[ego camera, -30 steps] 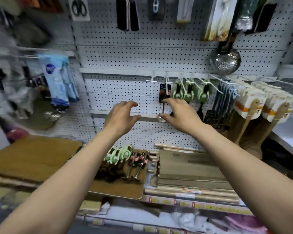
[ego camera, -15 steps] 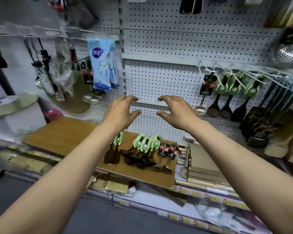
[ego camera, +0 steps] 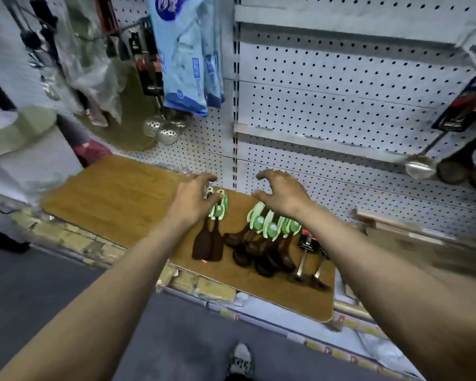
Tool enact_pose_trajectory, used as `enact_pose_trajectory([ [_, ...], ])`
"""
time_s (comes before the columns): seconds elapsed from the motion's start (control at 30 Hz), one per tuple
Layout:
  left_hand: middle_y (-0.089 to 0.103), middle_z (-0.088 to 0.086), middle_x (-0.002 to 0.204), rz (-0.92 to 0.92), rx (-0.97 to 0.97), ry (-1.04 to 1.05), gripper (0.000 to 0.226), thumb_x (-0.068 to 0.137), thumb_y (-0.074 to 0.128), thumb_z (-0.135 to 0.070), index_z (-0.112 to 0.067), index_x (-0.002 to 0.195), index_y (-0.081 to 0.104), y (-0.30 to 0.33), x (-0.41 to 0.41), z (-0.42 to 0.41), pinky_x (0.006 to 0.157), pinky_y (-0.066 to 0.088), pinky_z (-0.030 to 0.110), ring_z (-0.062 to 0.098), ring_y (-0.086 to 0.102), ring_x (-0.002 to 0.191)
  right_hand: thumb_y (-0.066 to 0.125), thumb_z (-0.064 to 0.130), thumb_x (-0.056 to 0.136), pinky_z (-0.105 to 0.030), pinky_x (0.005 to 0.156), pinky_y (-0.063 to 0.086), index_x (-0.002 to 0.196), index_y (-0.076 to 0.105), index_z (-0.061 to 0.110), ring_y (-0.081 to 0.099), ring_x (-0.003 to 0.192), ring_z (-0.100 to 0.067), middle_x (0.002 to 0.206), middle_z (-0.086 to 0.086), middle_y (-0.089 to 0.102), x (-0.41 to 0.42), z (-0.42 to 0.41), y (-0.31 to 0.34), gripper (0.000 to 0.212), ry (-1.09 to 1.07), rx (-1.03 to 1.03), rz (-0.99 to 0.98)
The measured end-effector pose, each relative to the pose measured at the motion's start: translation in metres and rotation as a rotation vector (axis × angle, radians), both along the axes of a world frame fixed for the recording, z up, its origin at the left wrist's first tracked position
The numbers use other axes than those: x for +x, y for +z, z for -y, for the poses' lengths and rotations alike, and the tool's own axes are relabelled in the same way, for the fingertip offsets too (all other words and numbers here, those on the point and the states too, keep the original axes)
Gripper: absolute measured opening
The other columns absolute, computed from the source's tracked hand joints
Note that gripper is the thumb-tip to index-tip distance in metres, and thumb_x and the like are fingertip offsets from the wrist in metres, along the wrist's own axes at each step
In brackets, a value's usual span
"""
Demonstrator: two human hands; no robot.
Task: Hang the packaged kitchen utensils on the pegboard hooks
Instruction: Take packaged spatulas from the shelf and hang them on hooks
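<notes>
Left hand [ego camera: 191, 200] is down over the pair of dark wooden spatulas [ego camera: 207, 244], fingers curled onto their green header cards [ego camera: 219, 206]; whether it actually grips them, I cannot tell. Right hand [ego camera: 282, 192] hovers with fingers loosely bent, holding nothing, just above the pile of green-carded wooden spoons [ego camera: 261, 246]. Two black-carded metal ladles [ego camera: 308, 259] lie just right of that pile. Everything rests on a wooden board [ego camera: 116, 199] on the shelf, with the white pegboard [ego camera: 341, 86] behind.
</notes>
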State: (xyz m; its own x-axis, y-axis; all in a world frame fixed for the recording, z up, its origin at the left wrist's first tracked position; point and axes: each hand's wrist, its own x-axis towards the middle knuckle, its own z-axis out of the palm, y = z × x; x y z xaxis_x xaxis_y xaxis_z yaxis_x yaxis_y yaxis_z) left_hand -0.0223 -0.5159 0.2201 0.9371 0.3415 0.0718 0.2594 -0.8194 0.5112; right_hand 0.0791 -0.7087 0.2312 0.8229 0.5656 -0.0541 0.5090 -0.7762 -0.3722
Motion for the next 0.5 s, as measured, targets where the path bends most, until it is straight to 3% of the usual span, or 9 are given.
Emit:
enact_pose_trajectory([
  [0.17,0.066,0.012,0.118,-0.056,-0.168,0.076,0.042,0.084,0.074,-0.029,-0.013,0.122,0.063,-0.083,0.054,-0.049,0.090,0.050,0.035,0.030,0.062,0.107,0.059,0.045,0.095,-0.036,0.096,0.047,0.134,0.056,0.019,0.057,0.124,-0.027,0.135,-0.006,0.061,0.055,-0.051,-0.085,0.047,-0.060,-0.008,-0.200],
  [0.3,0.069,0.010,0.106,-0.158,-0.283,0.132,0.036,0.083,0.073,-0.030,-0.016,0.116,0.063,-0.160,0.074,-0.070,0.084,0.054,0.039,0.027,0.065,0.092,0.062,0.043,0.095,-0.036,0.097,0.049,0.130,0.059,0.012,0.061,0.118,-0.026,0.129,-0.008,0.065,0.083,-0.084,-0.154,0.047,-0.149,0.043,-0.399],
  [0.5,0.070,0.014,0.109,-0.246,-0.351,0.148,0.036,0.085,0.072,-0.023,-0.011,0.118,0.061,-0.245,0.092,-0.095,0.087,0.053,0.045,0.030,0.065,0.103,0.063,0.045,0.094,-0.035,0.095,0.050,0.123,0.064,0.007,0.063,0.114,-0.028,0.123,-0.011,0.068,0.105,-0.130,-0.249,0.048,-0.278,0.063,-0.575],
])
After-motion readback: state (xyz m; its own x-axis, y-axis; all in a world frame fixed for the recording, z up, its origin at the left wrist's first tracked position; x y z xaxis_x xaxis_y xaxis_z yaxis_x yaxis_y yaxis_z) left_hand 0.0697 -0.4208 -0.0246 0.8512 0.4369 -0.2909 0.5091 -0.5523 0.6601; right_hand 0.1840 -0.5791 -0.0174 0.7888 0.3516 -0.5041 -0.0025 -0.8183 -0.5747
